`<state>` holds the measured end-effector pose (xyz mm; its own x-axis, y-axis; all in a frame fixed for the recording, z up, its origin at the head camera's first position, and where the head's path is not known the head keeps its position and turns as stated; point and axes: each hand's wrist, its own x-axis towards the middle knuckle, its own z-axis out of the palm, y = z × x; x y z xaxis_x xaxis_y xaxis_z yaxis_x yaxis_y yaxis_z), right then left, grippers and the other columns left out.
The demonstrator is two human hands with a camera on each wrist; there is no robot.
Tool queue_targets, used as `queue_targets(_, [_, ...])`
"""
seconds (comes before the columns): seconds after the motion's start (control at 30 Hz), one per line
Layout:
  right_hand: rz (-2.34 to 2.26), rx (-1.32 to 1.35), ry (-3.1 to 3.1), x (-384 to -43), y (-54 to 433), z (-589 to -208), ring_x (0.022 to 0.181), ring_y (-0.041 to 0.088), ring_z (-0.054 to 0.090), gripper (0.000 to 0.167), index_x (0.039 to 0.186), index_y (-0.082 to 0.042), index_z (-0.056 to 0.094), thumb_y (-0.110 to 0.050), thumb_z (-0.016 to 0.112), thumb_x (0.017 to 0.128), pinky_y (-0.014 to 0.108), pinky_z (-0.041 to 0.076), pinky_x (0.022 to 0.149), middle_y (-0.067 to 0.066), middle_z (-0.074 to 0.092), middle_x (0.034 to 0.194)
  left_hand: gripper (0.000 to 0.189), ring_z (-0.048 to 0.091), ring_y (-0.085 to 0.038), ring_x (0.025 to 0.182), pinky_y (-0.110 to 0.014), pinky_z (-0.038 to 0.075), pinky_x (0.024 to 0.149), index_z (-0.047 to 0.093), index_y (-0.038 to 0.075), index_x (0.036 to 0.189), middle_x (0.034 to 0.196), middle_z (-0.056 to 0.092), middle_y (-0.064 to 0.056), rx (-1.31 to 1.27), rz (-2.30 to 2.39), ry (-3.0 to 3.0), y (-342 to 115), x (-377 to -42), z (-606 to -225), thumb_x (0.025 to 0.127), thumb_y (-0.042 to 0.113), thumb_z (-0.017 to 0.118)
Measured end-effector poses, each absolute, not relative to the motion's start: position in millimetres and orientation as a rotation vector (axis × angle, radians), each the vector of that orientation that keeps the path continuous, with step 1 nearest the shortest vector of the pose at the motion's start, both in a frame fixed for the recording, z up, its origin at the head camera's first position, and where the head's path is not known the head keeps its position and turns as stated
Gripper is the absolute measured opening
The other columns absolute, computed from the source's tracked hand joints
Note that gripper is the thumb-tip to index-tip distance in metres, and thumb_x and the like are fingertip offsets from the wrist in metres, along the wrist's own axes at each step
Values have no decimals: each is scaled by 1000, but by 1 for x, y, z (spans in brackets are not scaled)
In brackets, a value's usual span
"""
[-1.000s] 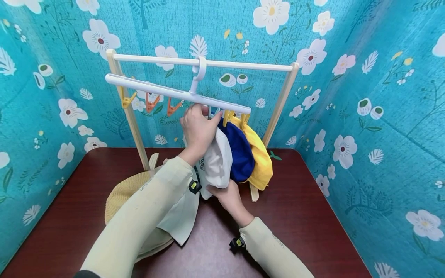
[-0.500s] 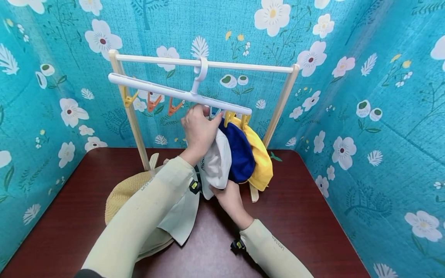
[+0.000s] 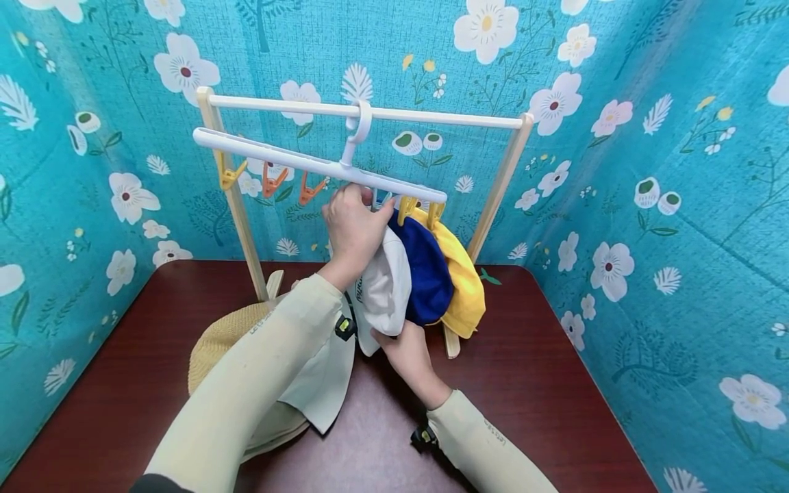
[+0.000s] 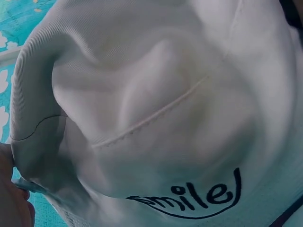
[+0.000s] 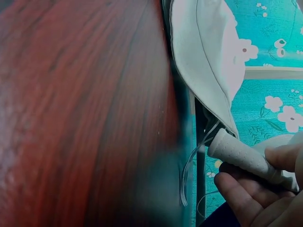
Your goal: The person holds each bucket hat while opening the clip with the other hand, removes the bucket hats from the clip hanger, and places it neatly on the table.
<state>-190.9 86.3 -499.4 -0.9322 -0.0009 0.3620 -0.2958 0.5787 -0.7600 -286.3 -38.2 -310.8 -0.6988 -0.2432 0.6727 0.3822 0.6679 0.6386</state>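
A white hat hangs below the white hanger bar; the lettering "smile" shows on it in the left wrist view. Right under the bar my left hand pinches a pale clothespin at the hat's top edge, mostly hidden by the fingers. From below, my right hand holds the hat's lower part. Up close in the right wrist view, its thumb and fingers grip a rolled white fabric edge. Beside the white hat hang a navy hat and a yellow hat, below yellow clothespins.
The hanger hooks over a wooden rack. Yellow and orange clothespins hang at its left end. On the dark red table, a straw hat and a pale wide-brimmed piece lie partly under the left arm. Floral cloth surrounds it.
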Motion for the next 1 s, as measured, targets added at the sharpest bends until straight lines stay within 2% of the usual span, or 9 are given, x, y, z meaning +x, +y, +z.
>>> queue_targets(0.13, [1258,262,-2486,-189,88,-500,96,25,72,32,109,-5,71,-20,84,83,44,57,81,11,75,104,39,51,-23,79,-46,34,83,58,12,87,80,57,-2,-109,-1042,-2113,-39,-286,-310,84,41,85])
queue_targets(0.37, [1205,315,-2444,-187,91,-500,97,21,70,28,111,-11,71,-18,81,86,41,57,82,6,74,106,36,50,-23,78,-46,35,84,60,10,87,80,56,-3,-123,-1038,-2130,-41,-285,-308,86,39,82])
queue_targets(0.53, [1141,319,-2450,-182,91,-499,79,16,68,13,91,-13,71,-20,80,86,38,56,69,3,73,87,36,50,-22,77,-45,33,83,58,12,86,79,55,-3,-121,-1034,-2147,-42,-285,-309,87,39,81])
queue_targets(0.67, [1121,324,-2458,-178,92,-497,70,14,63,14,82,-15,67,-20,79,88,36,54,63,1,69,76,36,50,-22,77,-45,33,82,59,11,87,79,55,-2,-115,-1019,-2157,-43,-285,-310,88,40,80])
queue_targets(1.0, [1071,320,-2477,-173,95,-491,62,9,57,21,72,-16,63,-19,79,86,32,51,56,-2,64,67,36,52,-22,80,-45,34,83,62,9,91,82,59,-3,-124,-997,-2167,-43,-284,-307,89,40,78])
